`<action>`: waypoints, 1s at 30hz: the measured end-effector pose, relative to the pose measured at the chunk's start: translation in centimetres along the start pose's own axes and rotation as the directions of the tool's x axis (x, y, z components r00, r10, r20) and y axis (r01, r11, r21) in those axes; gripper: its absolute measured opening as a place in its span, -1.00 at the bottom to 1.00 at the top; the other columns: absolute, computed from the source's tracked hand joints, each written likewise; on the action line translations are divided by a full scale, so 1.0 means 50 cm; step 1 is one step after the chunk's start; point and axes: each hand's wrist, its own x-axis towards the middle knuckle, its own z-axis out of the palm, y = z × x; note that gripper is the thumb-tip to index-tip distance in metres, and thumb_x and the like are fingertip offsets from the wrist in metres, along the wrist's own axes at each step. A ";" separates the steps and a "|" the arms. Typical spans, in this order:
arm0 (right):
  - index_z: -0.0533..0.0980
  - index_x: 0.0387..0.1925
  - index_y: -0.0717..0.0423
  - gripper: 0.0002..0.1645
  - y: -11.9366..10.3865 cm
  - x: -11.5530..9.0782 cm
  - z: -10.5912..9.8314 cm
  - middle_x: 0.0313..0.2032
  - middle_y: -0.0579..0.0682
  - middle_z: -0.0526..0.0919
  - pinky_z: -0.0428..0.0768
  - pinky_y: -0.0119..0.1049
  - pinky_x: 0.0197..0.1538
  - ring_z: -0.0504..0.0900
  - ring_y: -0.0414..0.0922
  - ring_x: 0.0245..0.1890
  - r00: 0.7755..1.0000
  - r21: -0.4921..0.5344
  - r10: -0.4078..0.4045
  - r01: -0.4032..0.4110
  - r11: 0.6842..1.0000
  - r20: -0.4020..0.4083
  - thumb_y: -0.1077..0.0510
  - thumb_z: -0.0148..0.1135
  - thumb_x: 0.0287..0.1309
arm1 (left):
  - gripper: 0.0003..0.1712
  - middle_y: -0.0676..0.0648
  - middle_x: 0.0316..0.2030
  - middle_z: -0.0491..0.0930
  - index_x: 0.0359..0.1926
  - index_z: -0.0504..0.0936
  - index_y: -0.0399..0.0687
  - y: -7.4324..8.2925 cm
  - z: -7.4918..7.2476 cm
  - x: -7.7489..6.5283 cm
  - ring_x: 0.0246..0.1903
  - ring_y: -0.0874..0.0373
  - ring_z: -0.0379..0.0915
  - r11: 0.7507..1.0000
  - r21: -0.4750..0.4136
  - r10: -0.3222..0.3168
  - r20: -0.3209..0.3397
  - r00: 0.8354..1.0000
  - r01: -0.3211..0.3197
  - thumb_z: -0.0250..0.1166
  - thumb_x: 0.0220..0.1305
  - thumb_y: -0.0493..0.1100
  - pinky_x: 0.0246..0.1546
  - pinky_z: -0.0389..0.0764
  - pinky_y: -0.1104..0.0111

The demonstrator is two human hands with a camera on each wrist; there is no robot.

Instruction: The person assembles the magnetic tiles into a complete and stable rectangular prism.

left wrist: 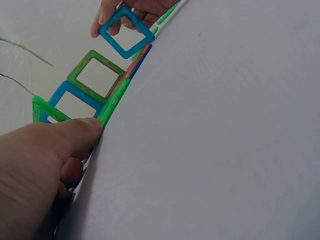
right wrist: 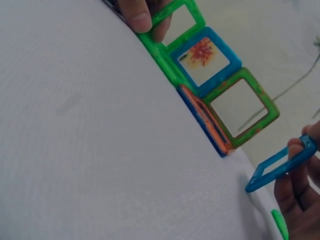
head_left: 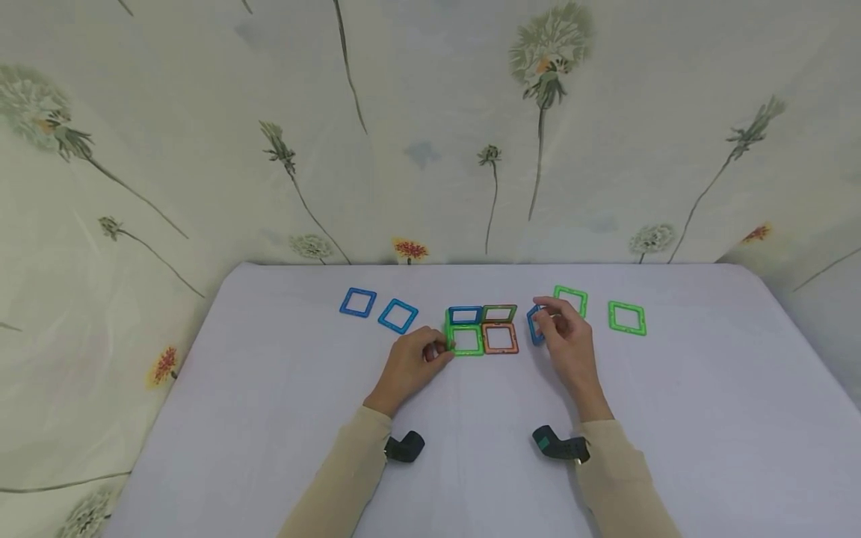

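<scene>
Dandelion-printed cloth (head_left: 430, 202) is hanging behind a white-covered table (head_left: 282, 448). Near the table's far edge — about midway along — joined frames are standing: a blue square (head_left: 466, 307) and an orange-green square (head_left: 500, 305) upright behind a flat green square (head_left: 467, 353) and a flat orange square (head_left: 501, 352). The left hand (head_left: 412, 365) is pinching an upright green square (head_left: 447, 321); the right hand (head_left: 568, 340) is gripping a separate blue frame (head_left: 531, 326). Loose blue squares (head_left: 386, 310) are lying toward the far left corner, loose green squares (head_left: 627, 303) toward the far right. From the left wrist, the left thumb (left wrist: 82, 132) is touching green edging. From the right wrist, the gripped frame is hanging tilted — apart from the joined ones.
</scene>
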 end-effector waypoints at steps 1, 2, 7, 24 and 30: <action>0.52 0.03 -0.08 -0.71 0.000 0.000 0.000 -0.29 -0.04 0.56 0.43 -0.53 -0.43 0.50 -0.04 -0.43 1.000 -0.003 -0.001 0.001 1.000 0.003 0.02 0.07 0.32 | -0.87 0.15 -0.43 0.54 -0.25 0.62 0.06 0.000 0.000 0.000 -0.48 0.31 0.35 1.000 0.001 0.001 0.000 1.000 -0.001 0.35 0.16 -0.11 -0.50 0.38 0.55; 0.52 0.03 -0.09 -0.71 0.000 -0.001 0.000 -0.29 -0.05 0.56 0.44 -0.53 -0.42 0.51 -0.05 -0.42 1.000 -0.007 0.000 0.000 1.000 0.006 0.01 0.07 0.32 | -0.87 0.15 -0.43 0.54 -0.25 0.62 0.06 0.000 0.001 0.000 -0.48 0.31 0.35 1.000 0.003 0.001 0.000 1.000 -0.001 0.35 0.16 -0.11 -0.50 0.37 0.55; 0.52 0.02 -0.07 -0.72 0.003 -0.003 -0.001 -0.30 -0.02 0.58 0.46 -0.54 -0.41 0.53 -0.10 -0.44 1.000 -0.001 0.005 -0.005 1.000 0.016 0.02 0.07 0.32 | -0.87 0.15 -0.43 0.54 -0.25 0.63 0.06 0.002 0.001 -0.001 -0.49 0.32 0.34 1.000 0.004 0.004 0.001 1.000 -0.004 0.36 0.15 -0.11 -0.50 0.37 0.55; 0.49 0.07 -0.05 -0.68 -0.001 -0.001 0.000 -0.26 0.00 0.57 0.44 -0.52 -0.44 0.52 -0.11 -0.43 0.997 -0.020 0.050 -0.049 0.999 0.052 0.02 0.02 0.35 | -0.89 0.15 -0.45 0.53 -0.28 0.62 0.04 0.004 -0.002 0.001 -0.49 0.33 0.34 1.000 -0.004 0.008 -0.001 1.000 -0.008 0.36 0.15 -0.12 -0.50 0.36 0.56; 0.50 0.06 -0.04 -0.67 0.002 0.000 0.003 -0.28 -0.05 0.55 0.48 -0.49 -0.37 0.54 -0.14 -0.43 0.998 -0.008 0.043 -0.042 0.999 0.038 -0.01 0.02 0.35 | -0.89 0.15 -0.45 0.53 -0.28 0.62 0.04 0.002 -0.003 0.002 -0.49 0.33 0.34 1.000 0.000 0.011 -0.005 1.000 -0.011 0.36 0.15 -0.13 -0.50 0.37 0.56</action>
